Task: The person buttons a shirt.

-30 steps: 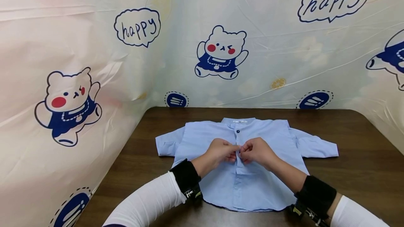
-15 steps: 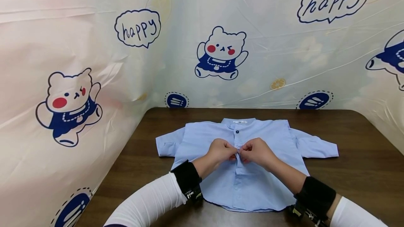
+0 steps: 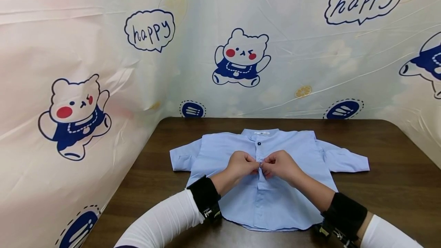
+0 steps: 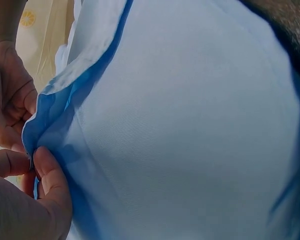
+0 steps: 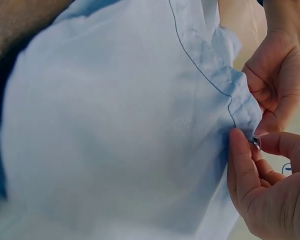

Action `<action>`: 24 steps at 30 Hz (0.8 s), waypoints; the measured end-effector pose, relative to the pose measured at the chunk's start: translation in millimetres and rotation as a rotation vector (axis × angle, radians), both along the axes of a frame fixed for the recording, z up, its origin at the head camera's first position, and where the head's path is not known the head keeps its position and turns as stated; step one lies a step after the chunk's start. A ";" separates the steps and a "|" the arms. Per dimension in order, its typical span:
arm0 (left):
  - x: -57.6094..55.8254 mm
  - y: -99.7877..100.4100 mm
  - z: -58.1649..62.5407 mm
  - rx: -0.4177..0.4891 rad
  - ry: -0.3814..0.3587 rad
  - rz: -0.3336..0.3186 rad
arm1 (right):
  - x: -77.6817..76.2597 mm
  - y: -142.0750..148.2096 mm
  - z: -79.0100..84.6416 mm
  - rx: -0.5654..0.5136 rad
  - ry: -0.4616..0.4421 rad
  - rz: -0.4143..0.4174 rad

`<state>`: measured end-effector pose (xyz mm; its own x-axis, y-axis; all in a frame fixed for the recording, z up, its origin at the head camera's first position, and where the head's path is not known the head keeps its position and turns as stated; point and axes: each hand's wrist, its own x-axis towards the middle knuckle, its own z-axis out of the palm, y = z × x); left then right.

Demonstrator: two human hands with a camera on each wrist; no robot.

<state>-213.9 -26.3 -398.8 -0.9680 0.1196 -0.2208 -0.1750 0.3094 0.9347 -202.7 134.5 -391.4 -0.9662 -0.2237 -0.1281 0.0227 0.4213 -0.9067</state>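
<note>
A light blue short-sleeved shirt [image 3: 289, 206] lies spread on the table, collar away from me. One dark button [image 3: 259, 144] shows near the collar. Halfway down the front, my left hand [image 3: 241, 165] and right hand [image 3: 280, 167] meet, each pinching the placket between thumb and fingers. The right wrist view shows a small dark button [image 5: 256, 143] at the right hand's fingertips, on the placket's edge [image 5: 247, 110]. Seen from the left wrist, the placket [image 4: 37, 117] is lifted in a fold above the left fingers. The buttonhole cannot be made out.
The brown wooden table [image 3: 144, 186] extends around the shirt on all sides. Behind and to the left hangs a pale curtain [image 3: 193, 64] printed with bears and "happy" bubbles. Black straps [image 3: 204, 194] with cameras circle both wrists.
The left fingers, straighter a second ago, have curled in and closed up to the right fingertips at the placket. Between the last two head frames almost nothing moves, and the shirt stays put.
</note>
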 end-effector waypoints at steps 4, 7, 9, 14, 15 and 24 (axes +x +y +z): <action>-0.7 -0.7 -1.5 -0.024 0.016 -0.008 | -0.1 -0.5 0.2 -0.024 -0.008 0.004; -1.2 -0.9 -2.9 -0.029 0.026 -0.008 | 0.0 -0.6 -0.3 -0.029 -0.001 0.004; -1.3 -0.9 -3.7 -0.023 0.030 -0.006 | 0.1 -0.7 -0.4 -0.029 0.003 -0.005; -1.6 -1.3 -5.7 -0.010 0.029 -0.012 | -0.4 -1.3 -1.1 -0.032 -0.018 -0.035; -1.7 -1.5 -6.2 -0.008 0.028 -0.017 | -0.6 -1.3 -1.3 -0.034 -0.030 -0.041; -2.1 -3.1 -9.0 -0.034 0.093 -0.032 | -3.4 2.5 -5.5 -0.115 -0.141 -0.001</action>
